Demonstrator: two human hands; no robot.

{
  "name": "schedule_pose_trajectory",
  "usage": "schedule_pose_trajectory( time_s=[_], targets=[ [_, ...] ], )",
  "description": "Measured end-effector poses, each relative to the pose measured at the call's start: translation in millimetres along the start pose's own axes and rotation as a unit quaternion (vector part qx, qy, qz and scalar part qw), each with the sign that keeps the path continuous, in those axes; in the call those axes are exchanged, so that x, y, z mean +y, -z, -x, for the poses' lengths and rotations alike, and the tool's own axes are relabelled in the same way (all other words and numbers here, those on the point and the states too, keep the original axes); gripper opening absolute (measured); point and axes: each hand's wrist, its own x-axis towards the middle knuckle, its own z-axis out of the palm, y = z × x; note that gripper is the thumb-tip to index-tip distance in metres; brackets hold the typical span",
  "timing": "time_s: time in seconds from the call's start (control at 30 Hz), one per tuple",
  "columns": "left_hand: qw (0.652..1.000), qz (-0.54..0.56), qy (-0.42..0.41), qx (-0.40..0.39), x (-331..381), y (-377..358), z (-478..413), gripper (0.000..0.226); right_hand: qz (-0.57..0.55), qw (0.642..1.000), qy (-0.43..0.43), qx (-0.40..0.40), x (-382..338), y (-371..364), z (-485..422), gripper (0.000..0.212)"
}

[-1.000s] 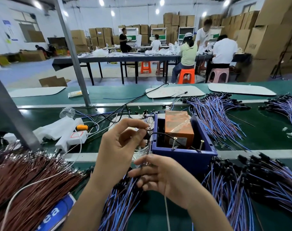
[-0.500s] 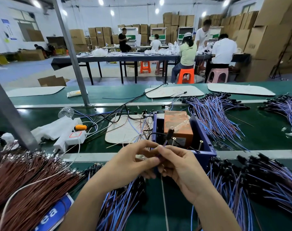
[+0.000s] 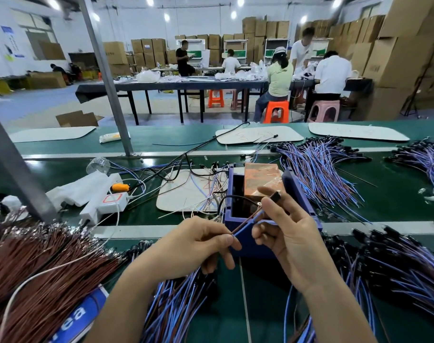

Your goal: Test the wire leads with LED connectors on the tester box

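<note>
I see the wire lead [image 3: 245, 225], one brown and one blue strand, stretched over the near wall of the blue tester box [image 3: 250, 243] on the green bench [image 3: 396, 201]. My left hand [image 3: 193, 246] has its fingers pinched on the lead's free end; my right hand [image 3: 292, 233] has its fingers closed on the black LED connector [image 3: 276, 195] above the box. Bundles of blue leads [image 3: 317, 169] lie beside it.
</note>
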Motion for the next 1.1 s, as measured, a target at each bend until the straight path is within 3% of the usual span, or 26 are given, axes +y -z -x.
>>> schedule_pose_trajectory(
  time_s=[0.23, 0.4, 0.6, 0.83, 0.97, 1.1],
  targets=[
    [0.999, -0.014, 0.039, 0.029, -5, 7, 1, 0.024, 0.092, 0.994, 0.044, 0.042, 1, 3, 0, 0.018],
    [0.999, -0.037, 0.022, 0.026, -7, 10, 0, 0.021, 0.070, 0.995, 0.051, 0.053, -7, 7, 1, 0.020],
    [1.000, -0.017, 0.002, 0.004, -10, 16, 1, 0.018, 0.022, 0.982, 0.122, 0.139, -36, 31, 4, 0.028],
    [0.999, -0.016, 0.017, 0.031, -14, 28, 6, 0.018, 0.042, 0.933, 0.221, 0.282, -58, 77, 10, 0.038],
    [0.999, -0.015, 0.011, 0.028, -13, 38, 14, 0.018, 0.149, 0.896, 0.218, 0.356, -55, 104, 6, 0.040],
    [0.999, -0.024, 0.008, 0.040, -11, 44, 21, 0.016, 0.373, 0.834, 0.132, 0.384, -44, 117, -1, 0.027]
  ],
)
